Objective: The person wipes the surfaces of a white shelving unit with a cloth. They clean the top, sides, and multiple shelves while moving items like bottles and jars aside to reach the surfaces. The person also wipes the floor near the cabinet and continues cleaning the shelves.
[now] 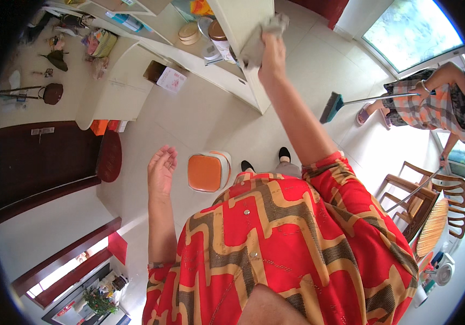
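Observation:
My right hand (273,57) grips a crumpled grey cloth (253,46) at the white end panel (238,20) of a shelf cabinet. The cloth overlaps the panel's outer face, and part of it sticks up past my fingers. On the shelf beside the panel stand a jar with a brown lid (217,32) and a round tan container (189,33). My left hand (162,170) hangs in the air with nothing in it, its fingers loosely curled. The nearest thing to it is a white bin or stool with an orange top (204,173) on the floor.
At right a person (431,97) holds a broom (332,107) and a second pole. Wooden chairs (456,195) stand beside a table. An open box (155,72) sits by the cabinet. Bags hang on the left wall near a dark door (41,162).

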Demonstrator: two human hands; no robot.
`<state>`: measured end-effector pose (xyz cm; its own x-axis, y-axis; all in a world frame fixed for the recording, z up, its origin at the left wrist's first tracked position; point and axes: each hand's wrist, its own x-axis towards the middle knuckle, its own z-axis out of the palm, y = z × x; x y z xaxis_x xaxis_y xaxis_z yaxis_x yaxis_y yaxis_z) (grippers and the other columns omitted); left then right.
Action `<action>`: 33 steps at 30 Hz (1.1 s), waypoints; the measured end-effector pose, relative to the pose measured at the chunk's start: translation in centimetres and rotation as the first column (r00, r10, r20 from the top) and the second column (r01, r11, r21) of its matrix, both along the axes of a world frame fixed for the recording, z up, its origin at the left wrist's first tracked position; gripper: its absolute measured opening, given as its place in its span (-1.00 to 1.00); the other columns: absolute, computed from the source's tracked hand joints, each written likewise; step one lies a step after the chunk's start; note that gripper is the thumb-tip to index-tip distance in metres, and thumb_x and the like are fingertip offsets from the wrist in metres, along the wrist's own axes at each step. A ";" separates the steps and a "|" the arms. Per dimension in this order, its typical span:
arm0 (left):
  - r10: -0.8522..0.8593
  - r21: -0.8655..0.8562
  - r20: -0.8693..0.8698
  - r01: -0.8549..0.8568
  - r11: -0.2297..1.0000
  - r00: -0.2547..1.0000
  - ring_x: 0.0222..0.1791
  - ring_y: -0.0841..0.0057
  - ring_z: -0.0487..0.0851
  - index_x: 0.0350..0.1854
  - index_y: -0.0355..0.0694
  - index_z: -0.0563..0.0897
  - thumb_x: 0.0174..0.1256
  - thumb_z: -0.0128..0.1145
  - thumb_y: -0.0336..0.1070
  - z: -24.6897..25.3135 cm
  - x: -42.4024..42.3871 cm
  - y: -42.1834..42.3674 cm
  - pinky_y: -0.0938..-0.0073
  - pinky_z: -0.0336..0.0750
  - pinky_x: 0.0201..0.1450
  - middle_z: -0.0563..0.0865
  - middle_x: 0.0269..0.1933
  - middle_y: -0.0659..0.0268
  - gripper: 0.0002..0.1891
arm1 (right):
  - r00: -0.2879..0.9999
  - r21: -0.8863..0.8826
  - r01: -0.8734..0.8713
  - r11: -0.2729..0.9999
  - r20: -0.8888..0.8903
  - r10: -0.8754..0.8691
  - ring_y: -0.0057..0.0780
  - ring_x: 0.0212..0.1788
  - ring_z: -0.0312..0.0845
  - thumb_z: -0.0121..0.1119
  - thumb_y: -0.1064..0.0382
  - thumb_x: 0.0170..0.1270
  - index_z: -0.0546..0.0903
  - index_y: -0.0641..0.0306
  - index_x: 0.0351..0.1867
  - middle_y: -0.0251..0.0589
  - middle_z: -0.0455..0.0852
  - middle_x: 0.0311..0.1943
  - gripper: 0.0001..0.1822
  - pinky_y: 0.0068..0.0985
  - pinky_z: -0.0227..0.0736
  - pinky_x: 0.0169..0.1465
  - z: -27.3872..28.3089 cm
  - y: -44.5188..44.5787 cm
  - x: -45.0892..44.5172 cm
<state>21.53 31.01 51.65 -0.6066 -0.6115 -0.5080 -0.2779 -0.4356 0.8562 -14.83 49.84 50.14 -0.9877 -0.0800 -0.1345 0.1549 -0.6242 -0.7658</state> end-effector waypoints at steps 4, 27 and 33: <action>0.044 0.017 0.019 -0.044 0.999 0.999 0.03 0.51 0.65 0.15 -0.29 0.54 0.44 0.06 -0.41 -1.2 1.0 -0.8 0.52 0.51 0.10 0.69 0.07 0.19 -0.72 | 0.882 0.068 -0.034 0.997 -0.468 0.062 -0.24 0.31 0.31 0.03 0.23 0.33 0.44 0.30 0.34 -0.09 0.44 0.27 -0.46 -0.41 0.13 0.40 12.5 1.0 -1.7; -0.013 0.236 0.109 -0.013 0.972 0.994 0.01 0.46 0.67 0.20 -0.28 0.49 0.41 0.10 -0.41 -3.5 2.4 3.2 0.45 0.56 0.08 0.68 0.05 0.17 -0.66 | 0.983 -0.009 0.059 0.998 0.174 -0.057 -0.34 -0.01 0.56 0.01 0.25 0.39 0.49 0.22 0.20 -0.20 0.63 -0.01 -0.63 -0.30 0.55 0.02 -9.4 -0.4 -1.2; -0.078 0.253 0.155 0.037 0.967 0.985 0.03 0.45 0.68 0.20 -0.30 0.48 0.44 0.06 -0.41 -4.0 1.3 4.5 0.46 0.57 0.09 0.68 0.07 0.15 -0.68 | 0.816 0.099 0.265 0.959 -0.553 -0.169 -0.23 0.28 0.38 0.05 0.34 0.28 0.46 0.32 0.27 -0.08 0.53 0.17 -0.51 -0.41 0.23 0.34 4.9 1.6 -2.9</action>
<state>22.78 35.53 47.62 -0.5340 -0.4204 -0.7336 -0.4346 -0.6078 0.6646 -17.73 51.48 55.00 -0.8963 0.1207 0.4267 -0.4324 -0.4508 -0.7809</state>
